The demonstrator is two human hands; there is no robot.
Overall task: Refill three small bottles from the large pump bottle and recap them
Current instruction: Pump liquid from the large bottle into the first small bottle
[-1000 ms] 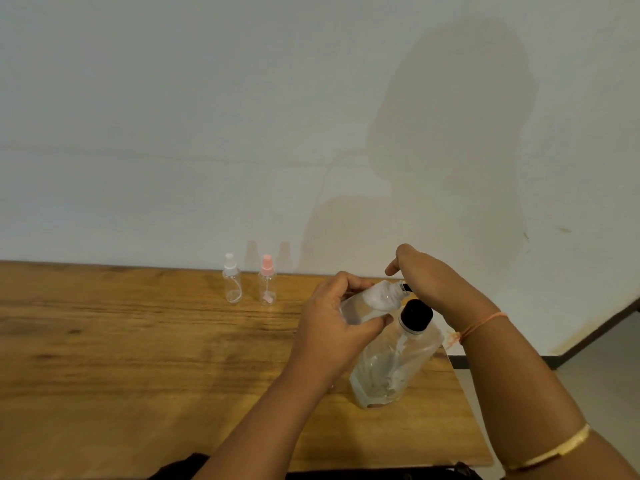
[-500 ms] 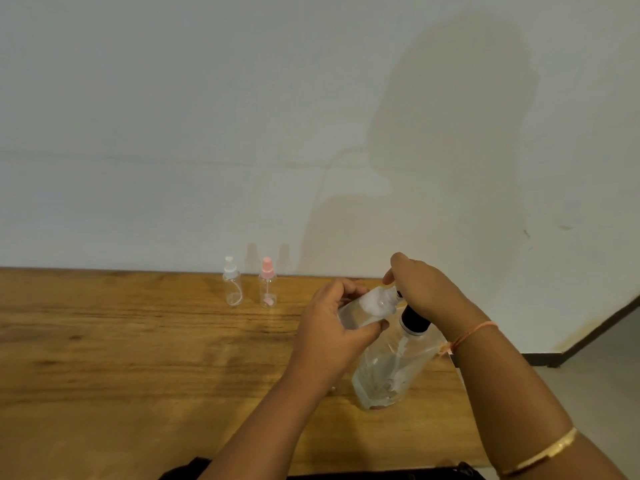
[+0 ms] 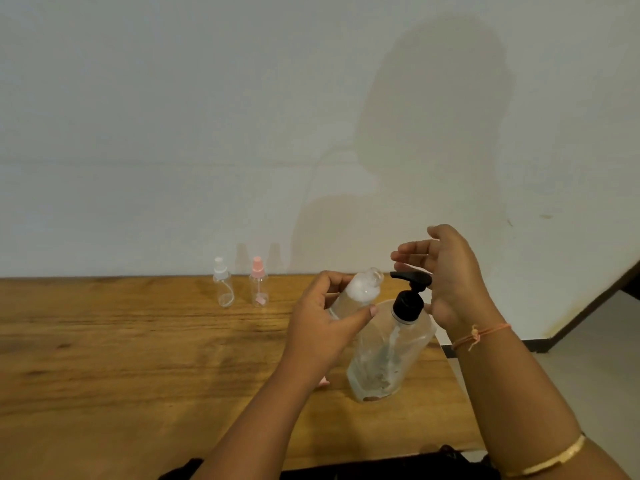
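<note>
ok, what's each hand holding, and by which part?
The left hand grips the uncapped small bottle around its body. The right hand is open beside the pump head, holding nothing.

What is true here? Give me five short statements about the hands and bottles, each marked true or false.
1. The left hand holds a small bottle. True.
2. That bottle is capped. False: its mouth is open.
3. The big bottle has a white pump. False: it is black.
4. A white-capped bottle and a pink-capped bottle stand on the table. True.
5. The right hand is a fist. False: its fingers are straight.
</note>
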